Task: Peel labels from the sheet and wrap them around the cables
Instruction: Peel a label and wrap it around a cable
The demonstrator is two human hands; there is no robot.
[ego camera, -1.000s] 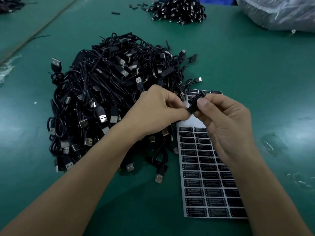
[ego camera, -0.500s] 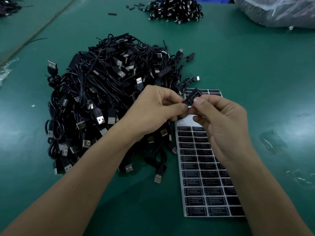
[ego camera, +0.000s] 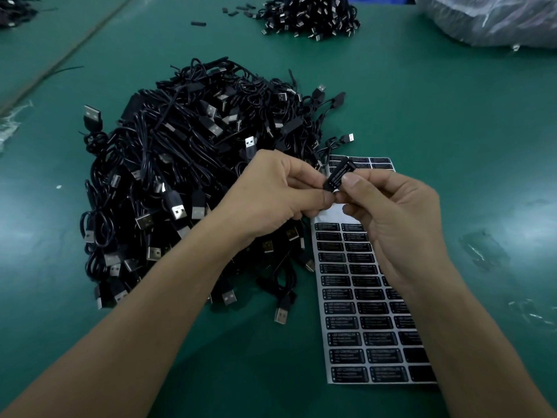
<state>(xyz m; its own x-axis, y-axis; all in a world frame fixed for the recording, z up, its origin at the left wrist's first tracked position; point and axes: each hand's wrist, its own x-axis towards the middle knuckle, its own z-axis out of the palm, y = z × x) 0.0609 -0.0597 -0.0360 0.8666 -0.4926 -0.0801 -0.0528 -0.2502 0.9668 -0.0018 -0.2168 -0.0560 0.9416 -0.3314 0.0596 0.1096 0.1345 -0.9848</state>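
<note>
One small black printed label point(ego camera: 339, 176) is pinched, frame centre, between thumbs and forefingers of left hand point(ego camera: 280, 191) and right hand point(ego camera: 398, 215). Silver label sheet point(ego camera: 361, 297), lower right, is mostly unpeeled; heaped black USB cables point(ego camera: 187, 182), centre left, are judged pending.

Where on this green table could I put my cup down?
Mostly bare green mat lies between the big cable pile and the smaller far pile, and right of the label sheet up to the plastic bag. Crowded where the big pile meets the sheet.
</note>
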